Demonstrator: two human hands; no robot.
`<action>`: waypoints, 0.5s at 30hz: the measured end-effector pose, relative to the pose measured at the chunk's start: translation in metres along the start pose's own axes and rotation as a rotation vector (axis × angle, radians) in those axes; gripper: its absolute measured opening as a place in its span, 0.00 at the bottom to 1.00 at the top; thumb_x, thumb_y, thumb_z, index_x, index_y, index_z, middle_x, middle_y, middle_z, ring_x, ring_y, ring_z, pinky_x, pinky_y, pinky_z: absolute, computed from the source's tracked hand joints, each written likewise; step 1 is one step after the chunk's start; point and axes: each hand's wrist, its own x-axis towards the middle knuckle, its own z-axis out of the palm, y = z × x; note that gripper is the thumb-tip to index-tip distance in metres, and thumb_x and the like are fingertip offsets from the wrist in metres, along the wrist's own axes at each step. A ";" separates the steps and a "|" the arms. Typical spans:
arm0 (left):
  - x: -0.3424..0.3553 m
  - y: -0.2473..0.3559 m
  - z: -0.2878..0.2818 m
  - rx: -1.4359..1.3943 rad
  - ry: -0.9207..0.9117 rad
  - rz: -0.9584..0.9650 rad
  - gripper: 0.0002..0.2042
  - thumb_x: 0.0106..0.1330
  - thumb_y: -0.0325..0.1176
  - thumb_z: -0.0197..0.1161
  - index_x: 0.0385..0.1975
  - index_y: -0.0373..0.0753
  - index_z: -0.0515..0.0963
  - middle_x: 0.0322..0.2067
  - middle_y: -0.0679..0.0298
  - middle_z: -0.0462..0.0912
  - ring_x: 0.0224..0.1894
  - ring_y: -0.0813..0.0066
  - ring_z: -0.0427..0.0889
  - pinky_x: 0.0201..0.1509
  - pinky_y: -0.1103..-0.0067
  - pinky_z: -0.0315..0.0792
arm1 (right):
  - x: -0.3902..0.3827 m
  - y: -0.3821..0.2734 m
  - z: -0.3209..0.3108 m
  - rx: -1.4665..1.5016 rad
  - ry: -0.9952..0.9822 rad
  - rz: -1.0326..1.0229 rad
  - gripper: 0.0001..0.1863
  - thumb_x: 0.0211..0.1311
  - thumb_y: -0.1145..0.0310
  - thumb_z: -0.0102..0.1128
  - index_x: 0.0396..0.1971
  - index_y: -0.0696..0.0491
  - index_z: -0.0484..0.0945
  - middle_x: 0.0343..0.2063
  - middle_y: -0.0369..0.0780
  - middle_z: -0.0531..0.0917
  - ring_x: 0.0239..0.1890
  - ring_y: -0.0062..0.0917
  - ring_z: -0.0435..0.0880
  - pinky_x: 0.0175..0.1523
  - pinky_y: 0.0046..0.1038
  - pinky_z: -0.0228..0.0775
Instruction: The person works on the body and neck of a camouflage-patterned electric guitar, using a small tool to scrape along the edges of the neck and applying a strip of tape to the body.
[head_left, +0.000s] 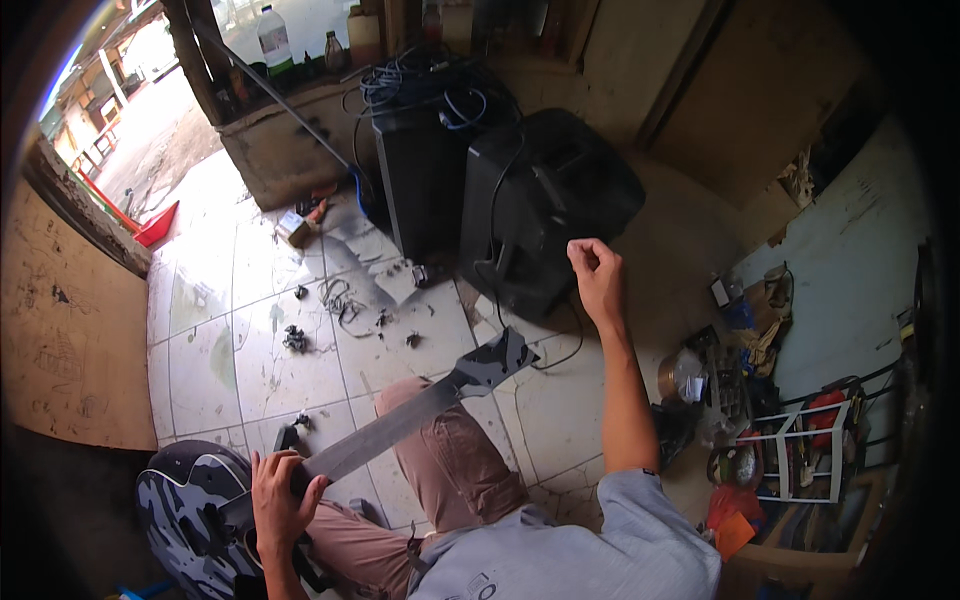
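A person sits on a tiled floor (250, 340) with an electric guitar (330, 450) across the lap, running from lower left toward the frame's centre. The left hand (278, 492) grips the neck where it meets the dark, camouflage-patterned body. The right hand (596, 272), raised right of centre, is pinched shut; whether it holds anything cannot be told. The grey neck looks bare, without visible strings, so restringing seems unfinished. Small parts (340, 310) lie scattered near black speaker cabinets (540, 200) above.
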 end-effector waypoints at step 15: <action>-0.101 0.045 0.067 -0.627 0.253 -0.074 0.04 0.65 0.29 0.70 0.32 0.34 0.85 0.34 0.58 0.88 0.35 0.66 0.88 0.40 0.74 0.80 | 0.257 0.161 0.006 -0.249 -0.183 -0.019 0.24 0.57 0.50 0.78 0.38 0.57 0.86 0.33 0.33 0.83 0.36 0.19 0.76 0.44 0.24 0.70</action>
